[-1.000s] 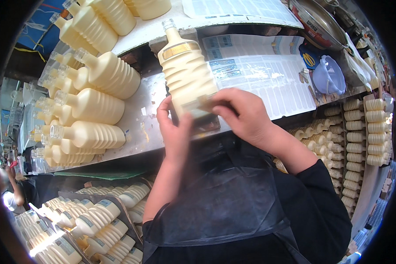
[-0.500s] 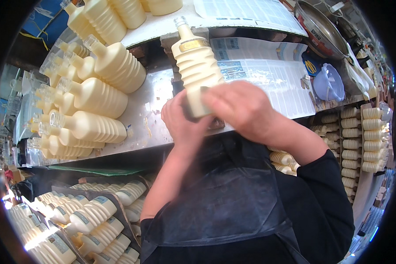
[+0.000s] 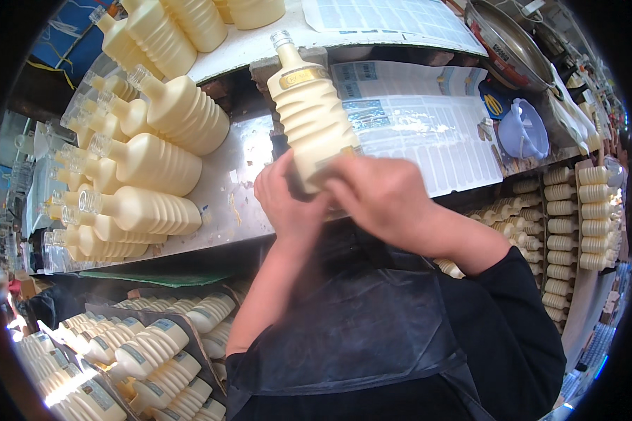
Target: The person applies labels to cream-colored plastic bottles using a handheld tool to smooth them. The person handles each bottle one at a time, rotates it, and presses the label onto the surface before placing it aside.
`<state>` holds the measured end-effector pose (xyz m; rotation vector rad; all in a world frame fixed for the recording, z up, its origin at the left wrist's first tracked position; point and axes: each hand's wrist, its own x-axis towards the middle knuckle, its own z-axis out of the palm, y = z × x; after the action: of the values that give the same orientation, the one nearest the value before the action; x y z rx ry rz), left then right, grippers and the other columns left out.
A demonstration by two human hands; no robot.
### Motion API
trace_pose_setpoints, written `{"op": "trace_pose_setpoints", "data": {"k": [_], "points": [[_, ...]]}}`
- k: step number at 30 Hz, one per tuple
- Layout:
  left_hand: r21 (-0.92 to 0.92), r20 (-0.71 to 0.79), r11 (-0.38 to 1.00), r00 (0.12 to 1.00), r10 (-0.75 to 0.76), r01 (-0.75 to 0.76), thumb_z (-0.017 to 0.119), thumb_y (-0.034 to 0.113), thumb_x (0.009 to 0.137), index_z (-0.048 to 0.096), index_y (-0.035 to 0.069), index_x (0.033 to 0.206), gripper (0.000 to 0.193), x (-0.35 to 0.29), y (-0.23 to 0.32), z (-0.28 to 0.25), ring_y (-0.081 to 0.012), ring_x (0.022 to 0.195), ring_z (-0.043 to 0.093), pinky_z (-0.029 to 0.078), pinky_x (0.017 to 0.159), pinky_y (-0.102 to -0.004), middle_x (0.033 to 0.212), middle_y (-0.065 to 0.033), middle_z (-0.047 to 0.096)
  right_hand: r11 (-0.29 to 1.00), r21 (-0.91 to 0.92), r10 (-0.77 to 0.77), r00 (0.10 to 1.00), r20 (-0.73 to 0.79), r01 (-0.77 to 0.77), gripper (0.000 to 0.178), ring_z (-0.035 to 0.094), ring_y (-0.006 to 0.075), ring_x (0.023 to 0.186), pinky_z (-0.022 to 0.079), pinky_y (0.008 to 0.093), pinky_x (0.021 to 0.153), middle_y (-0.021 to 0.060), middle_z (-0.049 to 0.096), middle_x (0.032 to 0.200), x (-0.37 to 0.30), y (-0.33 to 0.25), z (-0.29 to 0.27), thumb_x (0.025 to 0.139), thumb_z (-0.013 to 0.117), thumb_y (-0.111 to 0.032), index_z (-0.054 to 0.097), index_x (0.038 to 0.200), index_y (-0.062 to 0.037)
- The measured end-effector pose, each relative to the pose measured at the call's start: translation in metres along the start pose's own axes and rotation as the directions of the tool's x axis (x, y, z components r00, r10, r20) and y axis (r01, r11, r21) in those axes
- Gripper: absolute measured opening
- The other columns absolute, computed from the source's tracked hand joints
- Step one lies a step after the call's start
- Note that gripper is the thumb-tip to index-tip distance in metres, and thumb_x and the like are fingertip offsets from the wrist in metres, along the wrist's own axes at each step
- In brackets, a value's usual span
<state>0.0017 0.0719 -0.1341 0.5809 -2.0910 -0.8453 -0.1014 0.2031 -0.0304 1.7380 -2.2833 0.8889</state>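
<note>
A cream plastic bottle with a ribbed body, clear neck and gold label on its shoulder lies tilted before me, neck pointing away. My left hand is closed around its base from the left. Against the lower right of the bottle, my right hand has its fingers curled and pressed to the surface, slightly blurred. A small gold and grey label patch shows beside those fingers; the rest is covered by the hand.
Several unlabelled bottles lie stacked at the left of the metal bench. Label sheets spread to the right, near a lilac bucket and a large pan. Crates of labelled bottles stand below left; more bottles fill racks at right.
The right hand has shifted slightly down along the bottle's lower part, and a label patch now shows by its fingers. The left hand keeps its hold; the bottle moved slightly.
</note>
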Motion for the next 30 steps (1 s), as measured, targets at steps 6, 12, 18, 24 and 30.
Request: {"op": "trace_pose_setpoints", "data": {"k": [6,12,18,24,30], "points": [[-0.161,0.159,0.981,0.984,-0.08,0.106,0.085,0.029,0.071,0.047,0.003,0.14,0.083,-0.002,-0.008,-0.008,-0.0345,0.123,0.048,0.036,0.108,-0.0471,0.132,-0.0174,0.051,0.901,0.165,0.391,0.916,0.092,-0.401,0.022,0.068,0.035,0.058,0.053,0.0435,0.056,0.0124,0.066,0.061,0.005,0.003,-0.007,0.093,0.067,-0.017,0.056,0.108,-0.0068],[-0.282,0.14,0.902,0.944,-0.3,0.328,0.072,0.033,0.087,0.043,-0.002,0.138,0.069,0.0,-0.013,0.004,-0.0334,0.127,0.045,0.033,0.113,-0.0478,0.134,-0.0207,0.047,0.883,0.143,0.45,0.893,0.015,-0.447,0.02,0.064,0.0339,0.055,0.048,0.043,0.054,0.014,0.062,0.059,-0.013,0.025,0.008,0.095,0.065,-0.018,0.056,0.108,-0.0068],[-0.542,0.137,0.751,0.921,-0.364,0.377,0.055,0.029,0.105,0.041,-0.001,0.139,0.047,0.003,-0.004,0.009,-0.021,0.122,0.045,0.034,0.112,-0.038,0.13,-0.0139,0.048,0.743,0.307,0.584,0.8,0.138,-0.595,0.022,0.068,0.0395,0.064,0.051,0.0495,0.061,0.0179,0.065,0.065,-0.017,0.032,-0.006,0.095,0.063,-0.022,0.056,0.11,-0.0084],[-0.368,0.126,0.867,0.942,-0.312,0.336,0.047,0.027,0.109,0.04,-0.001,0.14,0.042,0.003,-0.006,0.008,-0.0204,0.123,0.045,0.033,0.112,-0.0375,0.132,-0.0146,0.047,0.87,0.286,0.401,0.914,0.063,-0.401,0.021,0.064,0.0336,0.056,0.046,0.0418,0.053,0.015,0.063,0.063,-0.015,0.016,0.016,0.096,0.065,-0.018,0.056,0.114,-0.0086],[-0.378,0.096,0.871,0.949,-0.301,0.315,0.044,0.028,0.11,0.039,-0.002,0.14,0.043,-0.001,-0.015,0.013,-0.0216,0.126,0.044,0.033,0.113,-0.038,0.136,-0.0165,0.046,0.73,0.277,0.613,0.778,0.139,-0.625,0.021,0.065,0.0391,0.058,0.049,0.0479,0.056,0.0164,0.063,0.061,-0.034,0.052,0.014,0.096,0.063,-0.023,0.057,0.111,-0.0088]]}}
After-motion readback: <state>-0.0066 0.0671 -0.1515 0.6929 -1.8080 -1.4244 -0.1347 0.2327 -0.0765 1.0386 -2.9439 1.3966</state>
